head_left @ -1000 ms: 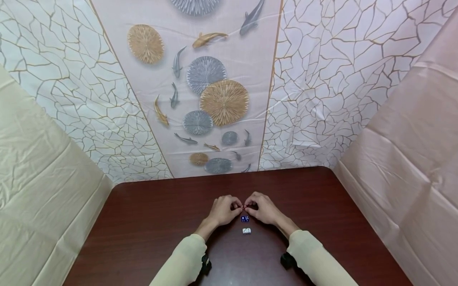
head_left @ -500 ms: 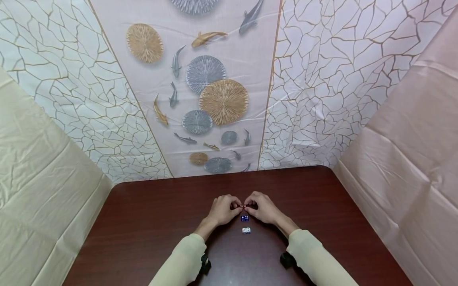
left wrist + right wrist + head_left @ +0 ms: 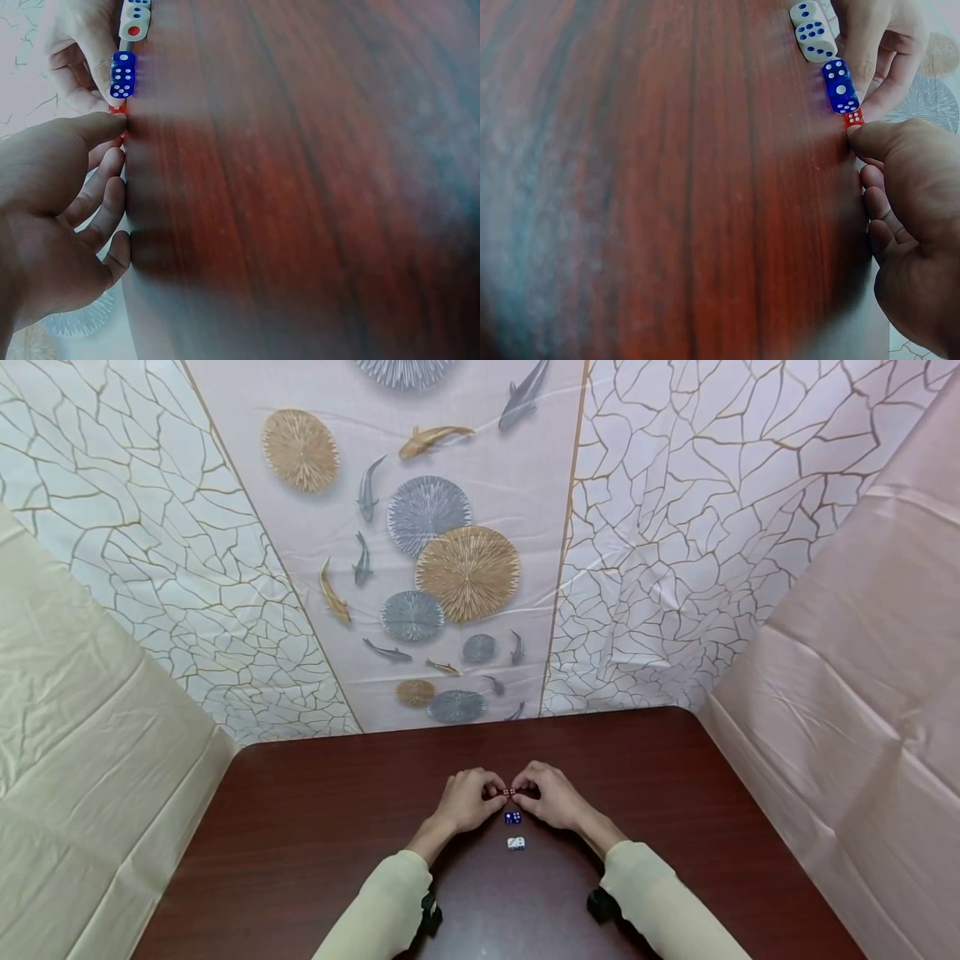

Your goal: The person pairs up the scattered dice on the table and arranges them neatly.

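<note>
Two small red dice [image 3: 509, 793] sit side by side on the dark table. My left hand [image 3: 467, 802] pinches the left red die between thumb and fingers, and my right hand [image 3: 553, 797] pinches the right one. The fingers cover much of both dice; a bit of red die [image 3: 854, 118] shows in the right wrist view. Nearer to me lies a pair of blue dice [image 3: 512, 817] with white pips, touching each other. A pair of white dice [image 3: 516, 843] rests closer still, roughly in line with the blue and red pairs.
The reddish-brown table [image 3: 337, 827] has rounded far corners. A patterned cloth [image 3: 465, 677] with fish and round leaf shapes hangs behind it. Plain beige cloth [image 3: 840, 710] closes off the right side, and similar cloth [image 3: 97, 760] the left.
</note>
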### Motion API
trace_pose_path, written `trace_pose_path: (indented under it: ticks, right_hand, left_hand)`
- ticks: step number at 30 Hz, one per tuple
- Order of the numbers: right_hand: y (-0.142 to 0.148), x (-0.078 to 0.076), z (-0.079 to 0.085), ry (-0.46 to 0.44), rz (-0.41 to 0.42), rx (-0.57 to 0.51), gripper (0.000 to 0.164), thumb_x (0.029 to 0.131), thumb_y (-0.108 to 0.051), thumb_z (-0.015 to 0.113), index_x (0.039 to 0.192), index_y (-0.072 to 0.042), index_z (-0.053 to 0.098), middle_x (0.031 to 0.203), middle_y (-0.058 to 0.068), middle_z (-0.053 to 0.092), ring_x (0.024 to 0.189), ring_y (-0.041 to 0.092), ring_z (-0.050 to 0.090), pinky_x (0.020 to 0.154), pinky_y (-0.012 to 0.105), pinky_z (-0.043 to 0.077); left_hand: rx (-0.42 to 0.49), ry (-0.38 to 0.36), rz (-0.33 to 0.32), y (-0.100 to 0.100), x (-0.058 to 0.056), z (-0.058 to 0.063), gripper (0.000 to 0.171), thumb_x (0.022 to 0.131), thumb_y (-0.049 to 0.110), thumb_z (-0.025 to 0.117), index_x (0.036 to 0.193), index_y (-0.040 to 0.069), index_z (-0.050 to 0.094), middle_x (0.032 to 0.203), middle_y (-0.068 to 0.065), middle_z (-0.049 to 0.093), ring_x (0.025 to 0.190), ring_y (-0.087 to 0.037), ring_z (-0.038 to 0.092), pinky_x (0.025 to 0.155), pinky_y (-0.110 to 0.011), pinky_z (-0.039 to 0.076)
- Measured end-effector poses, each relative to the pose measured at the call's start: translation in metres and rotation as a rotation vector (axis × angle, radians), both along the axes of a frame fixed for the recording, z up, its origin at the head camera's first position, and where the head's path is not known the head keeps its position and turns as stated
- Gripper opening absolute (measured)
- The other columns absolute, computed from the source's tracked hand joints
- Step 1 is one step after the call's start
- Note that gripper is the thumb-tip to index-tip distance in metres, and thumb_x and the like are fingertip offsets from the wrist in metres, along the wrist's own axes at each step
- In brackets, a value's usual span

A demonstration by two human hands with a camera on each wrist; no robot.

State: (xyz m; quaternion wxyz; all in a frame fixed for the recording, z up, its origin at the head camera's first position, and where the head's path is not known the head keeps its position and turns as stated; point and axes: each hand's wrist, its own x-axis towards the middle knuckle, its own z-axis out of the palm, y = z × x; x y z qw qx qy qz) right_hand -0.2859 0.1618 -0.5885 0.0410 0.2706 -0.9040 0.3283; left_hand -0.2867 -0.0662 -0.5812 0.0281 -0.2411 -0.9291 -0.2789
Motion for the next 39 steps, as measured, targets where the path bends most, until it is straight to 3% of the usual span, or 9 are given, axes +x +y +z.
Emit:
trace_pose_path:
  ticks: [13,20,23,24,28,39]
  right_hand:
    - [0.002,0.0,0.0,-0.017,-0.011,0.009,0.01,0.1,-0.013,0.086,0.109,-0.011,0.082,0.103,-0.001,0.071,0.094,0.011,0.065,0.086,0.027,0.055]
    - [0.002,0.001,0.002,-0.05,-0.018,-0.033,0.014,0.101,-0.015,0.085,0.114,-0.009,0.081,0.105,0.001,0.072,0.096,0.013,0.067,0.087,0.029,0.057]
    - [0.003,0.002,0.004,-0.062,-0.022,-0.063,0.014,0.103,-0.015,0.083,0.116,-0.009,0.081,0.106,0.003,0.075,0.097,0.015,0.069,0.086,0.031,0.059]
    - [0.003,0.002,0.004,-0.067,-0.024,-0.072,0.015,0.104,-0.015,0.082,0.117,-0.009,0.081,0.107,0.003,0.075,0.097,0.016,0.07,0.087,0.032,0.059]
    - [0.006,0.006,0.006,-0.054,-0.027,-0.085,0.016,0.105,-0.016,0.08,0.119,-0.007,0.08,0.111,0.005,0.076,0.099,0.019,0.071,0.088,0.039,0.061]
    - [0.01,0.017,0.011,0.066,-0.061,0.105,0.028,0.106,-0.025,0.079,0.13,-0.01,0.078,0.131,0.004,0.074,0.125,0.026,0.068,0.11,0.051,0.057]
  left_hand:
    - [0.023,-0.002,-0.02,-0.002,0.001,-0.001,0.013,0.1,0.023,0.087,0.11,0.015,0.084,0.093,0.001,0.077,0.083,-0.01,0.068,0.082,-0.033,0.053]
    - [0.073,0.055,-0.082,-0.011,0.0,-0.005,0.02,0.1,0.023,0.086,0.116,0.012,0.082,0.096,0.001,0.076,0.085,-0.011,0.067,0.081,-0.038,0.054]
    - [0.066,0.024,-0.077,-0.013,0.0,-0.004,0.022,0.102,0.025,0.084,0.12,0.013,0.082,0.101,0.0,0.077,0.091,-0.015,0.07,0.086,-0.038,0.056]
    - [0.058,-0.009,-0.061,-0.013,0.002,0.001,0.023,0.101,0.02,0.085,0.121,0.011,0.081,0.104,-0.003,0.078,0.094,-0.018,0.072,0.088,-0.04,0.057]
    - [0.05,-0.021,-0.046,-0.018,0.004,0.003,0.023,0.102,0.022,0.083,0.123,0.012,0.081,0.109,-0.005,0.079,0.102,-0.023,0.073,0.093,-0.044,0.058]
    - [-0.016,0.069,-0.035,-0.036,0.013,0.009,0.031,0.105,0.027,0.081,0.132,0.012,0.08,0.131,-0.009,0.078,0.123,-0.035,0.072,0.106,-0.061,0.054]
